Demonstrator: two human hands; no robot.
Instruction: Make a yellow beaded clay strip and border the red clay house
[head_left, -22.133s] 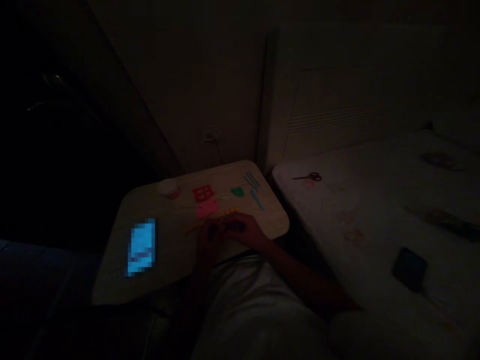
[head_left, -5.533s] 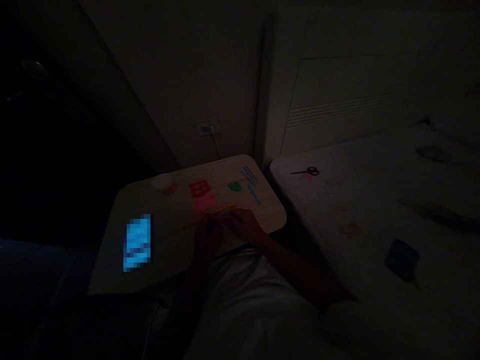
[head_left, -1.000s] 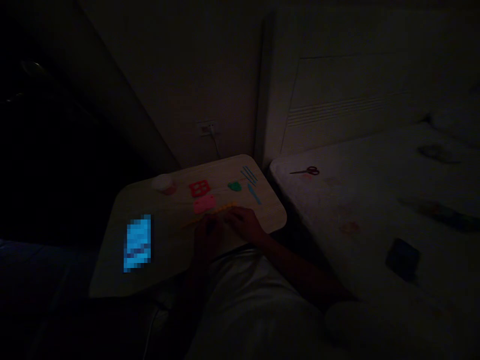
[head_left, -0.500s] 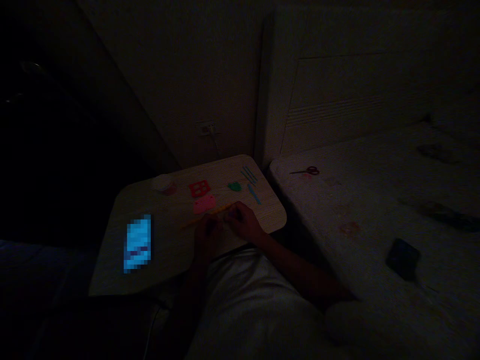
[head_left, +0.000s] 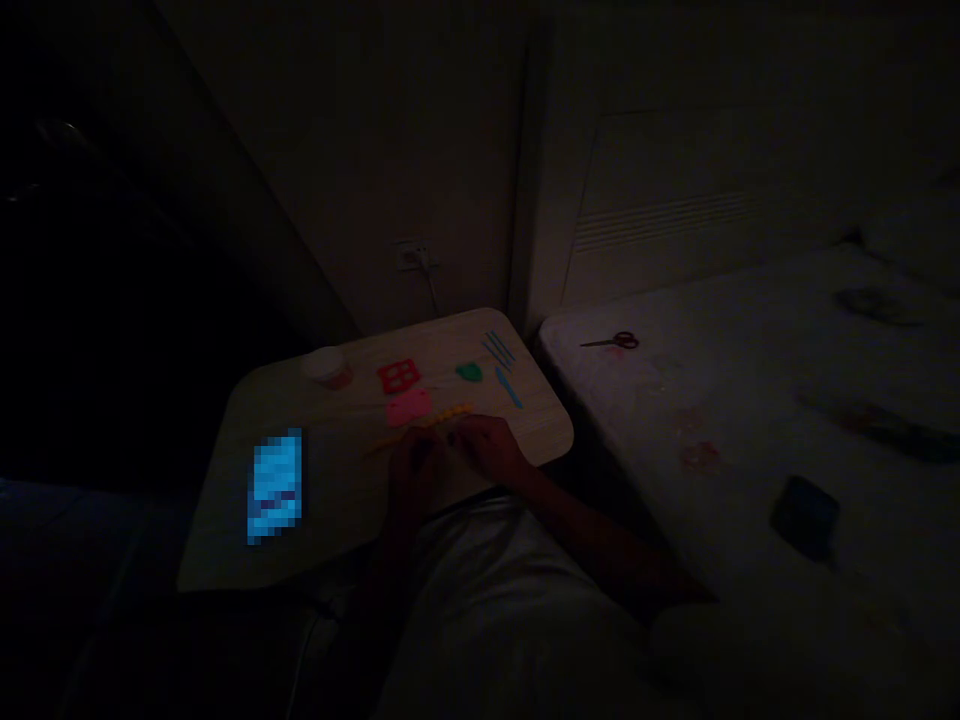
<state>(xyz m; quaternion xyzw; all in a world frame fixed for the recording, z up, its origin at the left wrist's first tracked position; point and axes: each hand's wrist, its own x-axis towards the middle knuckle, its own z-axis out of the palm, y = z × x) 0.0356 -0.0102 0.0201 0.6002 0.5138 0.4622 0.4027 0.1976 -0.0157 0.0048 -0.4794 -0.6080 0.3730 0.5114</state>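
Observation:
Both my hands are close together over the near edge of a light wooden table (head_left: 337,520), in very dim light. My left hand (head_left: 415,462) is curled, its fingers bent towards the other hand. My right hand (head_left: 484,443) has its fingers pinched together, pointing left. Whatever sits between the fingertips is too dark and small to make out. Just beyond the hands lies a thin yellow-orange strip with a bumpy look (head_left: 448,413). Behind it are a flat pink piece (head_left: 409,406) and a red frame with square openings (head_left: 399,376).
A green lump (head_left: 469,372), several thin blue-green sticks (head_left: 499,350) and a blue knife-like tool (head_left: 508,388) lie at the table's right. A white-lidded tub (head_left: 328,367) stands at the back left, a glowing blurred screen (head_left: 275,487) nearer. Scissors (head_left: 613,341) rest on the pale surface rightward.
My right hand has shifted slightly down, and its fingertips have come a little nearer to my left hand. More of the yellow-orange strip shows. The picture is somewhat brighter.

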